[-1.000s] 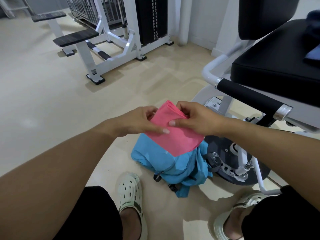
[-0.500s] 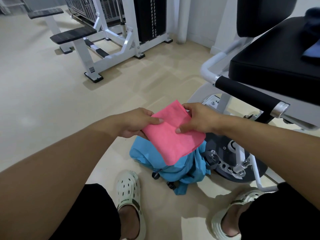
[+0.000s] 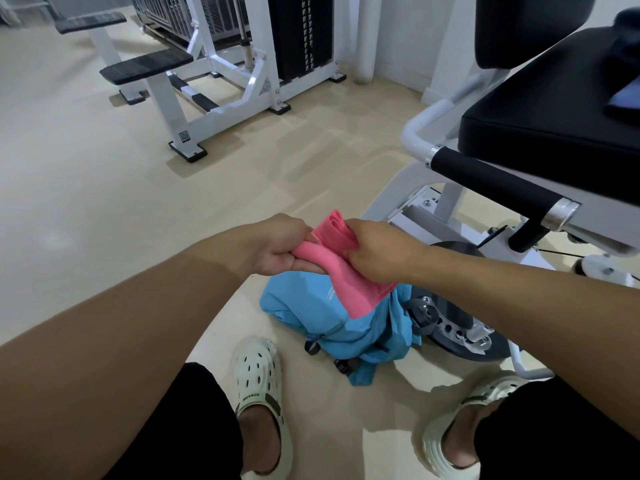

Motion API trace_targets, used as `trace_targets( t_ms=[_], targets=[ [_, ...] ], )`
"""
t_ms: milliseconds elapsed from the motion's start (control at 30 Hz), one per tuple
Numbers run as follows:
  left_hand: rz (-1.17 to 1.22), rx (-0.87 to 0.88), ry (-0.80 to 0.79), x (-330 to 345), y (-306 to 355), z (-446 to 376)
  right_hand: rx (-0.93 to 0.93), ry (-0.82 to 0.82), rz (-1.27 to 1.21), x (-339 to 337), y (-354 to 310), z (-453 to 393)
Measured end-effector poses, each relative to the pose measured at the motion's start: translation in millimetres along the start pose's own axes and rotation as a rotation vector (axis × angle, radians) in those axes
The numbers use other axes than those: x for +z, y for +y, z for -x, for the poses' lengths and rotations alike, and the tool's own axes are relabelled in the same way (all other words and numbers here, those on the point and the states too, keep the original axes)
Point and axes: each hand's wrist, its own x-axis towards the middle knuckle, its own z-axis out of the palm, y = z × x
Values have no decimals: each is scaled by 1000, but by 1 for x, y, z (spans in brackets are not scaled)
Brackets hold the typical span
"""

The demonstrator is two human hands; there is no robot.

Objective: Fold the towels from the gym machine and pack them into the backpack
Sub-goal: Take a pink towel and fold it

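Above the blue backpack (image 3: 325, 317) on the floor, the pink towel (image 3: 341, 265) just went from flat square to bunched roll (final fold, packing looks next). Left hand (image 3: 277, 245) and right hand (image 3: 375, 251) both have fingers clamped on it.

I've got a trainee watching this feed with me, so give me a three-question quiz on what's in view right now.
1. True or false: both hands grip the pink towel.
2. What lies on the floor directly below the towel?
A) a blue backpack
B) a black gym mat
C) a water bottle
3. What else rests on the machine's black seat?

Key
1. True: left hand and right hand both hold it.
2. A, the blue backpack.
3. A dark blue cloth, likely another towel.
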Motion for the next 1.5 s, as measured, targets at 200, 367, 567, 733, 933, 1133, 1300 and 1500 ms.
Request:
trace_targets(
  t_ms=[200,367,567,733,933,1133,1300,1500],
  targets=[
    [147,-42,7,2,4,0,-24,-126,-29,2,-14,14],
    [157,-38,-144,3,10,8,-60,-33,29,8,-4,6],
    [-542,261,-171,-24,6,4,-155,-20,-170,-5,10,-1],
    [-591,453,-19,-28,4,4,-168,-16,-247,-14,21,-3],
    [-557,462,-76,-34,7,0,-155,-168,-138,-18,33,-5],
    [-513,437,-86,-42,6,-3,-131,-142,-112,-25,39,-8],
    [-482,304,-204,-42,3,2,-144,-167,-70,-19,41,-6],
    [-463,222,-202,-41,2,1,-138,-149,-86,-20,43,-6]
  ],
)
